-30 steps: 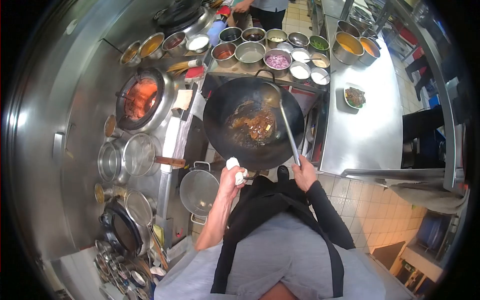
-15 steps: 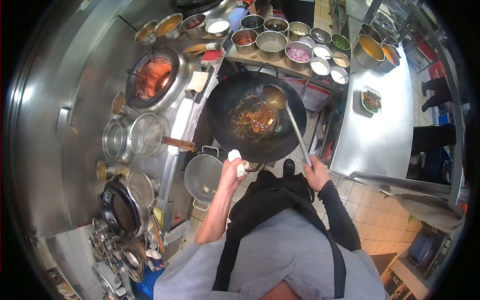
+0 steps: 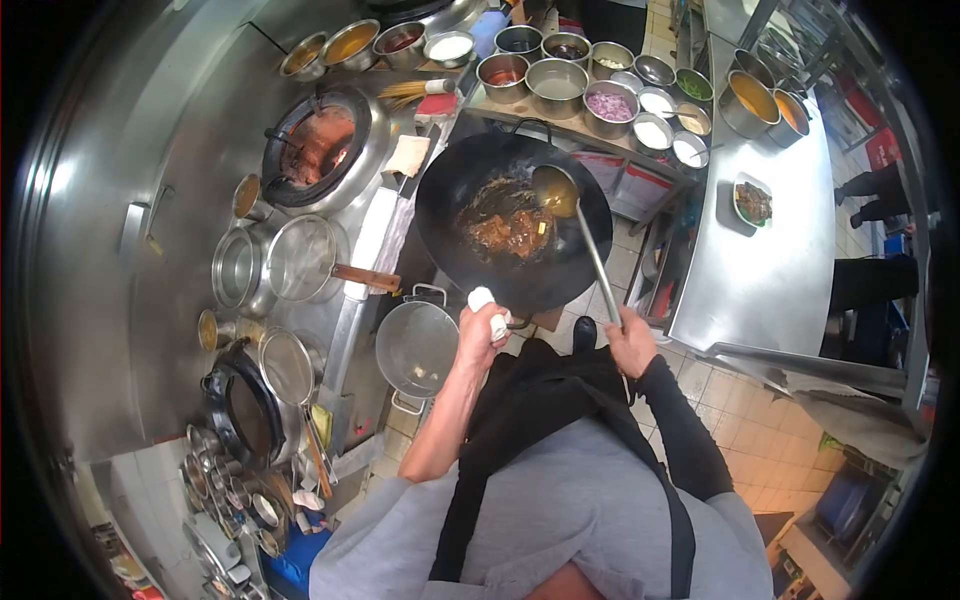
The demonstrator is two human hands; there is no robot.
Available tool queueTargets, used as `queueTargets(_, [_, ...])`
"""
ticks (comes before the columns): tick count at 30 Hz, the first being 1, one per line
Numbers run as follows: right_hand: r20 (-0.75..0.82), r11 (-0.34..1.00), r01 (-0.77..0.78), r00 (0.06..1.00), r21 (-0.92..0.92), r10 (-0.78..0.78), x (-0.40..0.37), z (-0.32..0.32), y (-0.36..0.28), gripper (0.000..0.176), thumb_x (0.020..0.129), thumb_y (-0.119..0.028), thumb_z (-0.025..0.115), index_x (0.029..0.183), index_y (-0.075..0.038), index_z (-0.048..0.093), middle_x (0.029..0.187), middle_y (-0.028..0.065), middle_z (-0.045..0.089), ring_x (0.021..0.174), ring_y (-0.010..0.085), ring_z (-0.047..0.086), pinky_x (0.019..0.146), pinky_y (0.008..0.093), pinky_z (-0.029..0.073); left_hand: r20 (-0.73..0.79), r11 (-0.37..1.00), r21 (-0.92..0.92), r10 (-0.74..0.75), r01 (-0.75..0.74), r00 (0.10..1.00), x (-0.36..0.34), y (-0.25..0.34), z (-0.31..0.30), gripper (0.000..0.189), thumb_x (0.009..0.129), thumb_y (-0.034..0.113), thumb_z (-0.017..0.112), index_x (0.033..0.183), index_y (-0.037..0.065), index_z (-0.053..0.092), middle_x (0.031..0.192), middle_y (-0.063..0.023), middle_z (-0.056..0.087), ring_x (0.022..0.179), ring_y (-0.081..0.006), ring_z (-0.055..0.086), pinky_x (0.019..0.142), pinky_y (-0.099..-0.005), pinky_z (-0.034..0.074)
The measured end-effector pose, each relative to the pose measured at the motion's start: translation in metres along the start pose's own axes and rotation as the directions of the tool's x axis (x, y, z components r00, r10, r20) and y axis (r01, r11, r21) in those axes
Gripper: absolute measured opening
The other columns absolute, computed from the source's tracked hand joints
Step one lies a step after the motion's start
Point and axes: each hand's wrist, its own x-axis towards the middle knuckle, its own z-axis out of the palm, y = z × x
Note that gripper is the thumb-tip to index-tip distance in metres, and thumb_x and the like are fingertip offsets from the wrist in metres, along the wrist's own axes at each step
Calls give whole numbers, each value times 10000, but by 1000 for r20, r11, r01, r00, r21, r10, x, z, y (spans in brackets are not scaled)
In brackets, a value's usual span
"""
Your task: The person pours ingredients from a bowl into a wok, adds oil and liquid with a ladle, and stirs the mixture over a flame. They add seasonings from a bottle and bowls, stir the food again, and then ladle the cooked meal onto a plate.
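A large black wok [image 3: 450, 205] with brown, saucy food [image 3: 510, 234] in its middle is in front of me, tilted somewhat. My left hand [image 3: 482, 335] is closed around a folded white cloth [image 3: 485, 305] at the wok's near handle, which is mostly covered. A long-handled metal ladle [image 3: 597, 262] is gripped by my right hand [image 3: 632, 345] near the handle's end. The ladle's bowl holds some brownish liquid and rests inside the wok, at the right of the food. A small yellow piece lies on the food.
A glowing burner [image 3: 328, 140] is at the left, near a wooden-handled strainer [image 3: 300, 258]. Below the wok's left side stands a large metal pot [image 3: 412, 335]. Several ingredient tubs [image 3: 556, 82] line the back. A steel counter [image 3: 715, 285] at the right bears a dish of food [image 3: 754, 202].
The camera view has shifted slightly. The wok has moved a little away from me, held by my left hand. The ladle stays at the right side of the food, in my right hand.
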Motion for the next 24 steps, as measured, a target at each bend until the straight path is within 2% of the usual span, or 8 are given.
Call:
queueTargets(1, [447, 760, -622, 743, 189, 497, 12, -31, -70, 266, 1016, -176, 583, 1196, 15, 541, 757, 168, 640, 540, 259, 630, 440, 397, 458, 3, 1000, 10, 7, -7, 1000, 5, -3, 0, 104, 893, 70, 623, 962, 35, 553, 746, -118, 645, 520, -156, 573, 376, -254, 357])
queueTargets(5, [703, 281, -795, 606, 537, 371, 1, -17, -107, 145, 1074, -171, 528, 1165, -67, 572, 734, -38, 473, 479, 18, 379, 360, 209, 295, -34, 999, 36, 14, -13, 999, 20, -22, 1, 77, 867, 73, 633, 913, 52, 575, 719, -69, 611, 500, -142, 552, 372, -261, 344])
queueTargets(8, [887, -169, -880, 458, 443, -60, 7, -37, -70, 254, 1089, -179, 520, 1286, -30, 579, 734, -43, 414, 481, -3, 314, 353, 181, 242, -91, 997, 72, -4, 10, 996, 14, -30, -3, 64, 863, 73, 632, 880, 55, 573, 699, -37, 571, 495, -134, 537, 370, -262, 336])
queueTargets(9, [871, -219, -872, 472, 439, -137, 2, -49, -61, 307, 1104, -163, 510, 1361, 0, 551, 742, -43, 403, 483, -8, 291, 357, 183, 229, -93, 998, 50, -25, 29, 995, 4, -28, -7, 70, 861, 79, 637, 877, 46, 578, 694, -46, 579, 491, -138, 538, 370, -262, 338])
queueTargets(12, [865, -53, -864, 501, 501, 21, -12, -54, -65, 329, 1091, -163, 514, 1367, 13, 546, 773, -21, 434, 487, -8, 297, 355, 172, 233, -91, 998, 20, -61, 63, 994, -22, -24, -23, 93, 856, 93, 649, 873, 25, 588, 692, -83, 614, 483, -151, 552, 368, -262, 344])
queueTargets(18, [853, 62, -870, 491, 488, 175, -7, -60, -82, 215, 1068, -141, 523, 1241, -32, 589, 775, -2, 498, 468, 7, 337, 355, 192, 279, -100, 994, 49, -97, 102, 990, -53, -6, -46, 108, 852, 88, 644, 893, 5, 588, 713, -148, 661, 480, -175, 583, 359, -259, 364])
queueTargets(21, [737, 328, -811, 580, 485, 347, -3, -71, -79, 161, 1039, -137, 547, 1167, -39, 560, 722, 2, 496, 458, 68, 433, 366, 266, 353, -91, 994, 89, -49, 57, 995, -54, 3, -44, 162, 861, 97, 651, 943, -13, 564, 735, -160, 658, 485, -173, 569, 360, -252, 364])
queueTargets(24, [540, 723, -639, 719, 264, 438, 1, -69, -85, 174, 1023, -158, 554, 1115, -12, 529, 658, 43, 521, 438, 148, 521, 364, 329, 413, -82, 993, 121, 23, -13, 996, -49, 15, -33, 142, 863, 87, 639, 945, -2, 563, 729, -144, 651, 483, -161, 558, 362, -251, 363])
